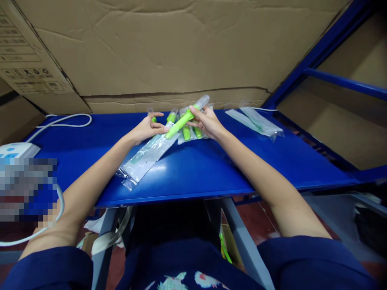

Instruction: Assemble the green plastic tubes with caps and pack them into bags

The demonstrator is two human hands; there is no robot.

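My right hand (210, 122) is closed around the upper part of a lime-green stick (181, 124) with a clear cap, which slants up to the right. The thumb and a finger of my left hand (147, 128) pinch at its lower end, with the index finger lifted away. A clear plastic sleeve (148, 159) with a pale insert lies below that end, slanting toward the table's front edge. Several similar green capped sticks (186, 132) lie behind, some in clear wrapping and partly hidden by my hands.
Two more clear sleeves (256, 122) lie on the blue tabletop (229, 169) at the right. A white power strip (19, 151) and its cable (65, 121) are at the left. Large cardboard (169, 52) stands along the back, and a blue metal frame (305, 70) rises at the right.
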